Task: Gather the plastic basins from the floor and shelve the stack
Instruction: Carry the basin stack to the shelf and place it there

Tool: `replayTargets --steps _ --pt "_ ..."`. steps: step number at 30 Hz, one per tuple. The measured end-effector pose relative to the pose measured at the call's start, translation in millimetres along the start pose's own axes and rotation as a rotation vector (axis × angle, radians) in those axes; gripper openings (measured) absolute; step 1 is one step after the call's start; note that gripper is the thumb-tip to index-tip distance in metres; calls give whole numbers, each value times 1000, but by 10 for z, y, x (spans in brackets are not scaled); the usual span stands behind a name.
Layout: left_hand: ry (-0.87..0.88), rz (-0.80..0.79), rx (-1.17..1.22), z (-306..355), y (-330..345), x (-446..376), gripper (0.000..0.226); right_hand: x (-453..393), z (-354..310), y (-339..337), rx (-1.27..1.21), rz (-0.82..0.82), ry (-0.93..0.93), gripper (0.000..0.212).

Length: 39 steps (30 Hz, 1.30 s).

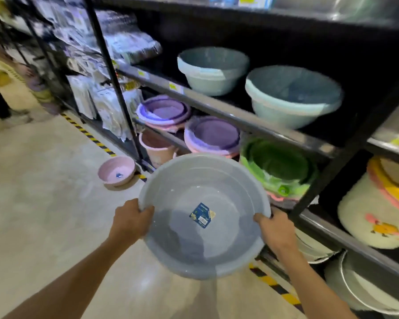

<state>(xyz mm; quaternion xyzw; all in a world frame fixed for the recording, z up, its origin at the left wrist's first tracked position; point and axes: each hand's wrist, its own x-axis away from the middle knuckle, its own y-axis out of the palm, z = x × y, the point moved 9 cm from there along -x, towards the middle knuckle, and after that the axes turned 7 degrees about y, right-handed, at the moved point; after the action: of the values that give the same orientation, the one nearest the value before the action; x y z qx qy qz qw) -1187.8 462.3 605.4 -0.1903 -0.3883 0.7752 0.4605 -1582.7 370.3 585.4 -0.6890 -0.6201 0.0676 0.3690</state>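
Here the grey basin (204, 215) sat low in the middle of the frame, held off the floor between two hands. The left hand (130, 221) was clamped on the rim at its left edge, thumb inside the bowl, and the right hand (275, 231) gripped the rim on the opposite side, so the hands were well apart with the basin spanning the gap. That two-sided hold probably kept the wide, light bowl level and easy to steer. Its mouth faced up, tipped a little toward the camera, showing a blue label (202, 215) stuck to the inside bottom. Being round, it had no real long axis; the line between the two grips ran left to right across the frame. Whether it was one basin or several nested ones could not be told, though faint rings inside hinted at more than one.

Further out, a pink basin (116, 170) rested upright on the floor (44, 180) at centre left, close to the foot of the shelving, so gathering looked unfinished. Along the right, the dark shelves (228, 113) carried stacks of purple basins (213, 135), green ones (279, 166) just beyond the grey rim, and pale blue-green basins (293, 97) one level higher.
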Motion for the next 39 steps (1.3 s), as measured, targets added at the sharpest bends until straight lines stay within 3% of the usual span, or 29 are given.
replayTargets --steps 4,9,11,21,23,28,35,39 --pt "-18 122 26 -5 -802 -39 48 197 -896 118 26 -58 -117 28" --pt "-107 203 99 -302 -1525 -243 34 261 -1807 571 49 -103 -198 33" --pt "-127 226 121 -480 -1748 -399 38 243 -2105 861 56 -138 -208 36" --pt "-214 283 156 -1425 -2806 -1320 47 233 -3589 2357 86 -200 -321 18" --pt "-218 290 159 -1571 -2954 -1520 45 214 -3841 2597 86 -205 -325 19" --pt "-220 296 144 -1945 -3171 -2137 42 -19 -4317 3198 117 -222 -339 51" --pt "-224 270 116 -2378 -3213 -3381 33 -752 -4979 4140 107 -255 -329 29" --pt "-245 252 97 -2691 -3239 -4236 30 -1206 -5335 4819 70 -322 -303 36"
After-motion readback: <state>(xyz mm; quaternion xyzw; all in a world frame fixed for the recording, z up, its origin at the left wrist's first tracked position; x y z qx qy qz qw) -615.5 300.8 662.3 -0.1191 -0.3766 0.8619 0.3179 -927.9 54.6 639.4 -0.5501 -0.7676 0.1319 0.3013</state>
